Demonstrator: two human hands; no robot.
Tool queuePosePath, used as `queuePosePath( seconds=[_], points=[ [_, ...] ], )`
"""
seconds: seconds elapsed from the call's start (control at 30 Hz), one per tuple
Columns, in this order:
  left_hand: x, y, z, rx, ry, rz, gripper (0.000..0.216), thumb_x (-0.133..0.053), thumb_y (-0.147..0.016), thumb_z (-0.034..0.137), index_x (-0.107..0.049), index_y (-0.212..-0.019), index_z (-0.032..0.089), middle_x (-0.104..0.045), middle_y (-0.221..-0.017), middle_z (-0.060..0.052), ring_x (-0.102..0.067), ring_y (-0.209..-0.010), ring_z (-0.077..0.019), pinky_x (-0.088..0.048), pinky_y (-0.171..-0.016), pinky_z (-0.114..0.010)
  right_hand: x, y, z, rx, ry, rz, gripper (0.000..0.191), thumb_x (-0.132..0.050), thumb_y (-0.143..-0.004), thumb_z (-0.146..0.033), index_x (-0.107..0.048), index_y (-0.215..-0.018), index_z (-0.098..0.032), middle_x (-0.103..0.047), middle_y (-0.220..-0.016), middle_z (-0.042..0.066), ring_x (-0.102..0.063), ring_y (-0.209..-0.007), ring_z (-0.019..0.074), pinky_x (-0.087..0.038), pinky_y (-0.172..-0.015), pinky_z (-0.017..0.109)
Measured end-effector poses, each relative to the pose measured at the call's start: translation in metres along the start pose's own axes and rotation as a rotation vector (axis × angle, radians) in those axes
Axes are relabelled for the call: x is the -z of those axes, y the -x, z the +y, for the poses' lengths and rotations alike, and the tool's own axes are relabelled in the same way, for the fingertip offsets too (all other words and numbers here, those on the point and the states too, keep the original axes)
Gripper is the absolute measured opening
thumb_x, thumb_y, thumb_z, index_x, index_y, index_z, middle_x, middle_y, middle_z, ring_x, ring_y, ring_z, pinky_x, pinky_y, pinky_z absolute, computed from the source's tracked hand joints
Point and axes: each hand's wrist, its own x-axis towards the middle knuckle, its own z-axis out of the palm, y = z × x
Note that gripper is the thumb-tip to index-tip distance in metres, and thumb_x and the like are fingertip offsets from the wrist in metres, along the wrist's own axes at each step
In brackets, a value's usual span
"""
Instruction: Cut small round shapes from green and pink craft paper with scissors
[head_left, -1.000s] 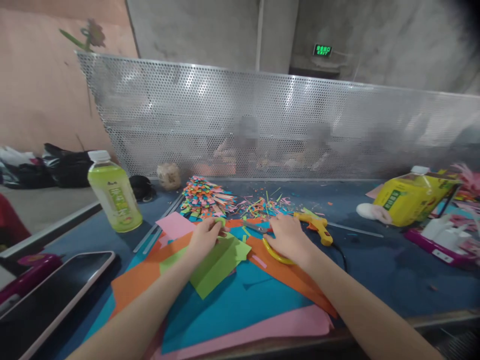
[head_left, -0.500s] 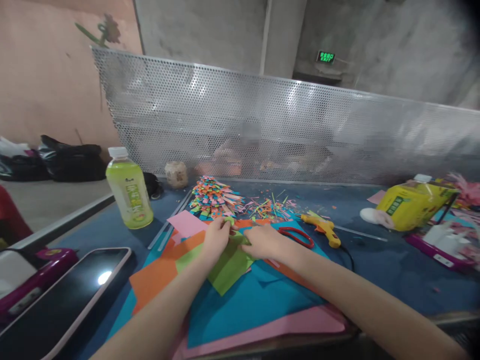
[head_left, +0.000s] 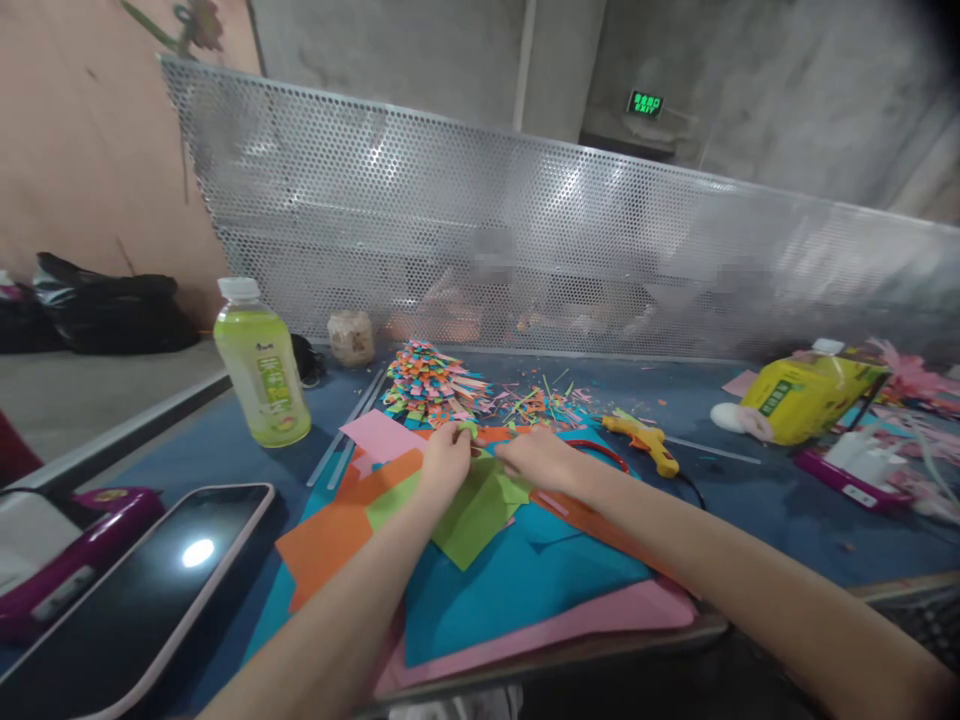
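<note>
My left hand [head_left: 444,462] pinches a small rolled strip of green paper [head_left: 468,430] at the far edge of a green sheet [head_left: 472,510]. Just to its right, my right hand [head_left: 534,460] rests on the same sheet with fingers curled toward the strip. The green sheet lies on a stack of orange [head_left: 330,535], blue [head_left: 517,585] and pink [head_left: 555,630] sheets. Red-handled scissors [head_left: 600,450] lie behind my right hand. A yellow glue gun [head_left: 643,440] lies to their right.
A heap of coloured paper strips [head_left: 431,385] and scraps sits behind the hands. A green drink bottle [head_left: 261,365] stands at the left, a phone [head_left: 135,590] at the near left. A yellow carton [head_left: 810,400] lies at the right. A perforated metal screen [head_left: 525,220] runs across the back.
My right hand left the scissors and moved left to meet my left hand at the green strip. The view shifted slightly.
</note>
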Motion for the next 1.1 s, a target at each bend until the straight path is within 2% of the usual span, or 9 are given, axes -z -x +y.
queuePosePath(
  seconds=[0.27, 0.43, 0.53, 0.7, 0.9, 1.0, 1.1],
  points=[
    [-0.001, 0.0, 0.005, 0.0, -0.037, 0.004, 0.012, -0.044, -0.075, 0.015, -0.046, -0.064, 0.018, -0.063, -0.064, -0.003, -0.056, -0.053, -0.0128, -0.035, -0.039, -0.019, 0.034, -0.029, 0.061, -0.256, 0.0, 0.205, 0.029, -0.052, -0.088, -0.029, -0.053, -0.114, -0.016, -0.056, -0.115, 0.008, -0.058, -0.095, 0.0201, -0.05, -0.079, 0.04],
    [-0.002, 0.0, 0.007, -0.019, -0.051, -0.009, 0.006, -0.045, -0.075, 0.019, -0.05, -0.071, 0.018, -0.065, -0.065, -0.003, -0.057, -0.053, -0.0144, -0.035, -0.038, -0.02, 0.028, -0.046, 0.082, -0.49, 0.015, 0.201, 0.03, -0.053, -0.088, -0.029, -0.053, -0.114, -0.015, -0.056, -0.114, 0.009, -0.058, -0.095, 0.0205, -0.05, -0.079, 0.04],
    [-0.002, 0.002, 0.006, -0.043, -0.066, -0.015, 0.005, -0.048, -0.074, 0.023, -0.049, -0.072, 0.018, -0.066, -0.068, -0.004, -0.06, -0.056, -0.0156, -0.035, -0.039, -0.021, 0.02, -0.048, 0.087, -0.549, -0.004, 0.193, 0.031, -0.054, -0.087, -0.029, -0.053, -0.114, -0.013, -0.056, -0.114, 0.01, -0.058, -0.095, 0.0208, -0.05, -0.079, 0.04],
    [0.0, 0.004, 0.007, -0.104, -0.114, -0.017, 0.008, -0.054, -0.069, 0.024, -0.056, -0.065, 0.017, -0.06, -0.058, 0.0, -0.058, -0.057, -0.0148, -0.036, -0.044, -0.02, 0.01, -0.041, 0.098, -0.506, -0.071, 0.2, 0.029, -0.053, -0.088, -0.029, -0.053, -0.114, -0.016, -0.056, -0.115, 0.008, -0.058, -0.096, 0.0205, -0.05, -0.079, 0.04],
    [0.002, 0.003, 0.007, -0.121, -0.088, -0.02, 0.009, -0.059, -0.062, 0.023, -0.06, -0.069, 0.017, -0.058, -0.054, 0.002, -0.058, -0.055, -0.0143, -0.037, -0.044, -0.02, 0.007, -0.028, 0.114, -0.456, -0.174, 0.311, 0.029, -0.052, -0.088, -0.029, -0.053, -0.114, -0.017, -0.056, -0.115, 0.008, -0.058, -0.095, 0.0202, -0.05, -0.079, 0.04],
    [0.001, 0.002, 0.007, -0.117, -0.05, -0.045, 0.014, -0.061, -0.06, 0.024, -0.06, -0.071, 0.016, -0.061, -0.056, 0.001, -0.061, -0.056, -0.0155, -0.037, -0.042, -0.02, 0.009, -0.019, 0.108, -0.389, -0.249, 0.378, 0.029, -0.052, -0.088, -0.029, -0.053, -0.115, -0.017, -0.055, -0.116, 0.008, -0.058, -0.096, 0.0204, -0.05, -0.08, 0.041],
    [-0.001, 0.002, 0.008, -0.131, 0.001, -0.072, 0.024, -0.063, -0.059, 0.028, -0.059, -0.079, 0.015, -0.064, -0.058, -0.001, -0.063, -0.06, -0.0175, -0.04, -0.043, -0.021, 0.009, -0.01, 0.086, -0.288, -0.354, 0.389, 0.029, -0.052, -0.088, -0.029, -0.053, -0.114, -0.016, -0.056, -0.115, 0.008, -0.058, -0.096, 0.0204, -0.05, -0.08, 0.041]
  ],
)
